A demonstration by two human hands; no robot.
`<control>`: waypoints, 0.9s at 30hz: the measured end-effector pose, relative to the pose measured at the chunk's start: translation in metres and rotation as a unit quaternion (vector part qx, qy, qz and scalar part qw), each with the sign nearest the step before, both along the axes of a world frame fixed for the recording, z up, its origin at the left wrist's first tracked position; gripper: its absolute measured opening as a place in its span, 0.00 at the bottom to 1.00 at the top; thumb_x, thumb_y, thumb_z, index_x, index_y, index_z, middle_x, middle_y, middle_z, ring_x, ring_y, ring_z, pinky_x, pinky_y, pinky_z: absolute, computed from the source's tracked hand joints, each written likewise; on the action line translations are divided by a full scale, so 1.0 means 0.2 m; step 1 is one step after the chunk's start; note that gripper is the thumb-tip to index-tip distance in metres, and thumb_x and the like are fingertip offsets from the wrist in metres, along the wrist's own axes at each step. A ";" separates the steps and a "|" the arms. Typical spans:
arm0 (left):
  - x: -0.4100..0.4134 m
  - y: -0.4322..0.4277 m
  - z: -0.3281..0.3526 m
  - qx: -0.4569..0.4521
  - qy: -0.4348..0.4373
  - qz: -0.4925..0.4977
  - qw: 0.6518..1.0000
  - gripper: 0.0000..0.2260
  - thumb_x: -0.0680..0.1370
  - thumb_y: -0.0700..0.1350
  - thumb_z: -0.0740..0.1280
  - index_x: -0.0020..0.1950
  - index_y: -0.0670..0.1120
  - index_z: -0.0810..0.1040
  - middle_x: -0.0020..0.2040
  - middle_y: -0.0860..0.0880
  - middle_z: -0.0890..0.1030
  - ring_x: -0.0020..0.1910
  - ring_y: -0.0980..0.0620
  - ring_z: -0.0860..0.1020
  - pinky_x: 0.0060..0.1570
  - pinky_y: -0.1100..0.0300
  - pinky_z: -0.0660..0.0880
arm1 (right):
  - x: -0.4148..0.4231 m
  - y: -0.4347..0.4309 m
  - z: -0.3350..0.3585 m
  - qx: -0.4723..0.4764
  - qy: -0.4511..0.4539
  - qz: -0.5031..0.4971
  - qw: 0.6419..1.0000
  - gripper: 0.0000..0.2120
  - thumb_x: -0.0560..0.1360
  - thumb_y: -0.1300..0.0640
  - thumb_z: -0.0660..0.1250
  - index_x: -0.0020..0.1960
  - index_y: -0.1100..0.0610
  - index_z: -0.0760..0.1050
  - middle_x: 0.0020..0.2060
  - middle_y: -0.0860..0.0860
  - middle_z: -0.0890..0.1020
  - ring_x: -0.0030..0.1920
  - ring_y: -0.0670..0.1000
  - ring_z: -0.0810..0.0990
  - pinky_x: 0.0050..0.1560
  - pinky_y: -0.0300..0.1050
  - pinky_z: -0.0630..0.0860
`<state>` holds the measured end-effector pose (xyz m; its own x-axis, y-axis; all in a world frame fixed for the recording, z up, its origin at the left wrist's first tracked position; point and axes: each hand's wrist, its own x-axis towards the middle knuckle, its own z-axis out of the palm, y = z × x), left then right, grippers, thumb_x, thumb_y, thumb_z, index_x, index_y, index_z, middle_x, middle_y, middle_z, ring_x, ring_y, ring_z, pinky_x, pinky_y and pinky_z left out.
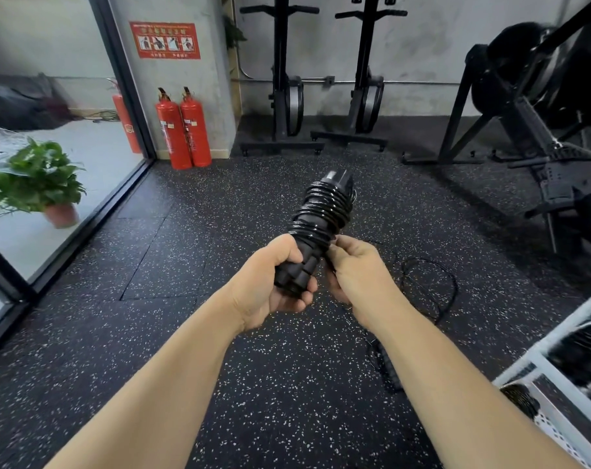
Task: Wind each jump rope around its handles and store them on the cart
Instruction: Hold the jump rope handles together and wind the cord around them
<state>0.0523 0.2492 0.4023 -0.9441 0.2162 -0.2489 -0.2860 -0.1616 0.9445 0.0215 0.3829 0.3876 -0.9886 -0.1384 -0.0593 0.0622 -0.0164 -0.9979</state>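
The left hand (270,286) holds the jump rope's two black handles (299,269) side by side as one bundle, its fingers (299,301) curled tight round the near end. The right hand (358,269) sits just beside it, its fingers (338,248) closed in a pinch on the cord where the winding stops. From the left fingers the bundle's long axis runs up and away, leaning a little toward the right hand. The glossy cord coil (323,211) covers the far half, and only the handle caps show past it. Directly above the left fingers is a short bare stretch of grip, and that gap looks like the place for the coming turns. The right hand is the nearer one to the free cord, so the judgement is that it does the wrapping while the left keeps the axis steady. Below and to the outside of the right fingers a loose cord (436,289) loops over the speckled rubber floor (152,265) toward a dark handle (388,370) lying there. Whether that is this rope's tail or a second rope cannot be told. Further down on the same side stands the white cart (537,355) with a wound rope (520,399) already on it — much closer to the right hand than to the left. Winding looks well along but not finished, and the cord must be kept taut or the coil will slip toward the caps
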 end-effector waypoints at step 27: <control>0.00 0.05 0.04 0.099 0.027 0.112 0.988 0.08 0.81 0.40 0.60 0.52 0.36 0.76 0.35 0.41 0.81 0.28 0.50 0.78 0.32 0.57 0.82 | 0.10 0.09 0.09 0.050 0.060 -0.043 0.996 0.14 0.82 0.54 0.54 0.48 0.58 0.75 0.29 0.56 0.79 0.22 0.50 0.70 0.22 0.37 0.64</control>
<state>0.0523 0.2589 0.4102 -0.9847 0.0393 -0.1696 -0.1711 -0.3992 0.9008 0.0422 0.4003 0.4066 -0.9974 -0.0527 0.0498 -0.0541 0.0835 -0.9950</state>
